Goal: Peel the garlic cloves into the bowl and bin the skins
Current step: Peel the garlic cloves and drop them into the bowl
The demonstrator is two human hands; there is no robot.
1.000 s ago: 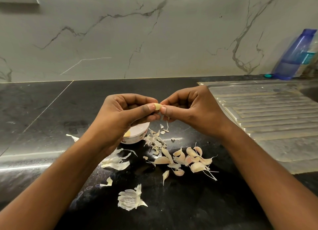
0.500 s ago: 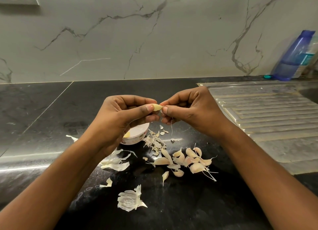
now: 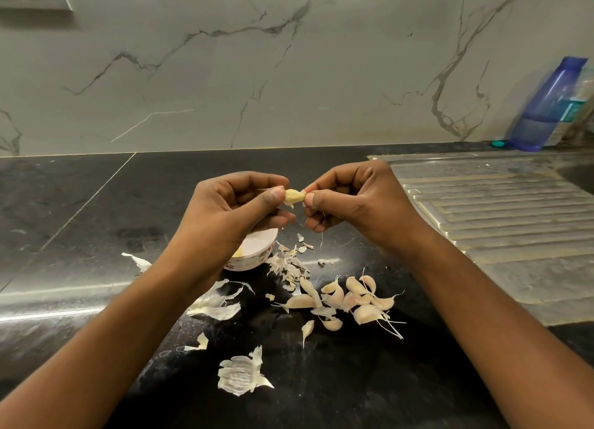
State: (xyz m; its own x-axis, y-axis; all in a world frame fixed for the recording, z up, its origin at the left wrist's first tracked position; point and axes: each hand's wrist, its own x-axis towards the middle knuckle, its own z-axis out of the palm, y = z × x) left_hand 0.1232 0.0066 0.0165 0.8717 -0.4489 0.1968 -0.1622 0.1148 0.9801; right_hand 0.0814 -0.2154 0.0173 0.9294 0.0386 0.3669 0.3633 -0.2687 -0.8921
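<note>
left hand point(image 3: 225, 216) and right hand point(image 3: 360, 203) each pinch one end of a garlic clove point(image 3: 294, 196) above the worktop point(image 3: 96, 219), near the bowl point(image 3: 257, 250); the blue bottle point(image 3: 546, 107) has a label too blurred to read.

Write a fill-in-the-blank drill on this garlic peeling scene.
Left hand and right hand together pinch ____ garlic clove. The bowl sits beneath the ____ hand. Unpeeled cloves lie on the ____ counter. The bottle is ____.
Missing: one; left; black; blue.

Bare left hand point(image 3: 229, 215); bare right hand point(image 3: 361, 203)
</note>
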